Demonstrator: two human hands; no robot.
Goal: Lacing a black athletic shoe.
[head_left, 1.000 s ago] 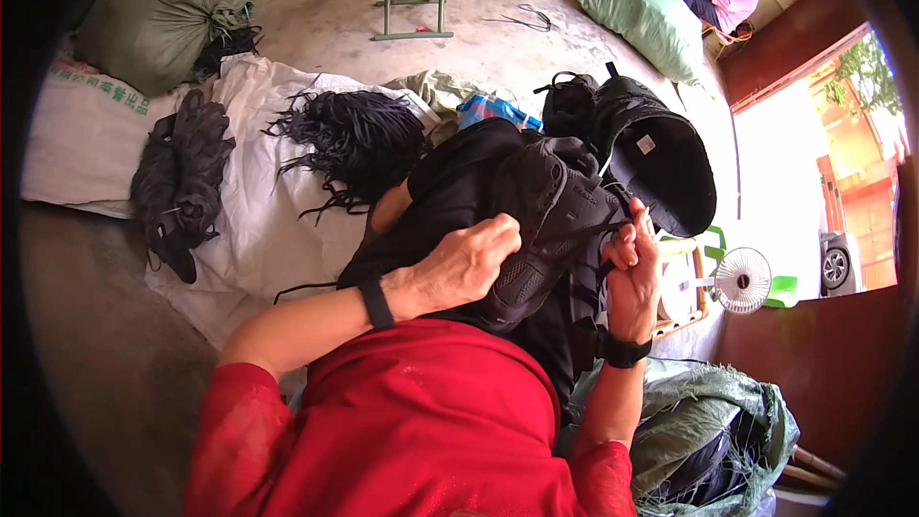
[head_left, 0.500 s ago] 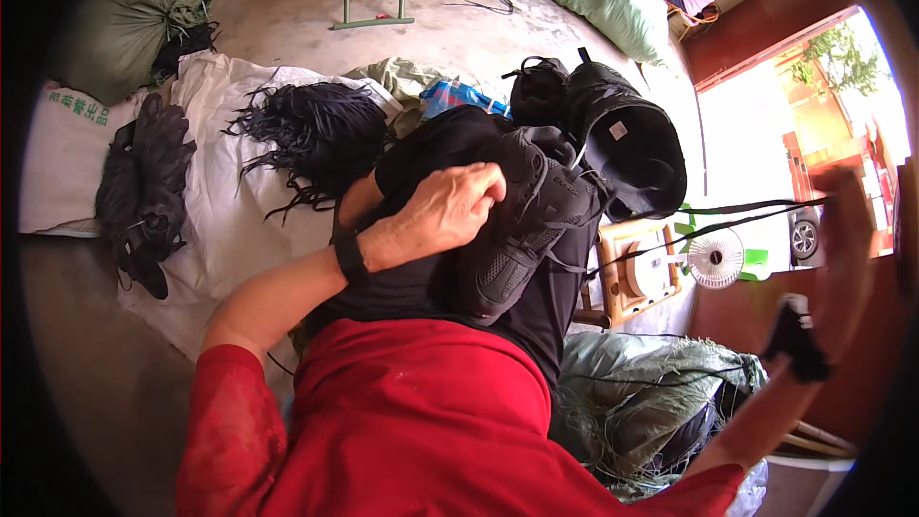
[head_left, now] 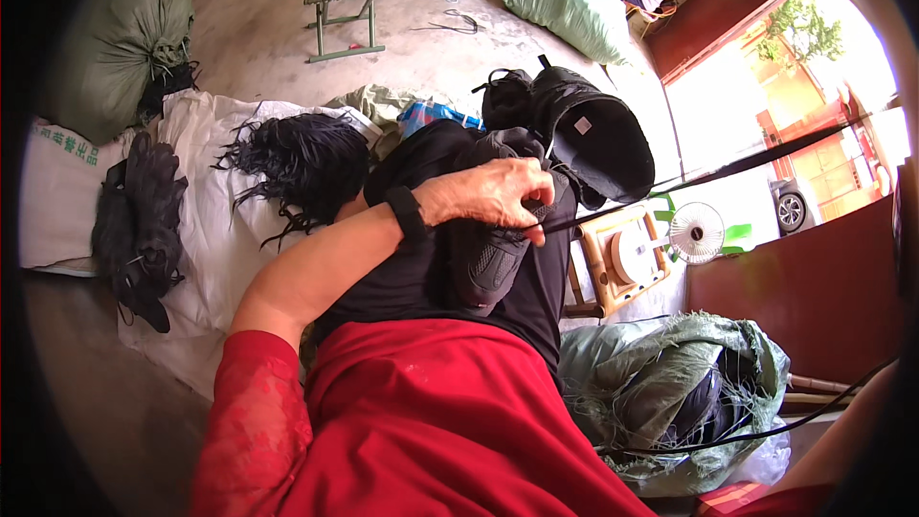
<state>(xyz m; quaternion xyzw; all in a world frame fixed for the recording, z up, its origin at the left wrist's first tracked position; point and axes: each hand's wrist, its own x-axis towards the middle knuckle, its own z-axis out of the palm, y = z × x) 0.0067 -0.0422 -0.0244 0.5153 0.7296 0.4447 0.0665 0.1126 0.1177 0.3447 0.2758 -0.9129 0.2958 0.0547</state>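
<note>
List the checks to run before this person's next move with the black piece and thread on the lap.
1. Left hand gripping the black mesh piece on the lap: ok.
2. Black thread taut, running from that hand up to the right: ok.
3. Right hand in sight: not ok. It is past the picture's right edge, and only a forearm shows.
4. Thread clear of the small fan: cannot tell, depth is unclear.
5. Needle located: cannot tell, too small to see.

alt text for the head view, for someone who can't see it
A person in red presses the left hand on a black shoe in their lap, a taut black thread running off to the right. Black fringe lies on a white sack; a green stool stands beyond.
</note>
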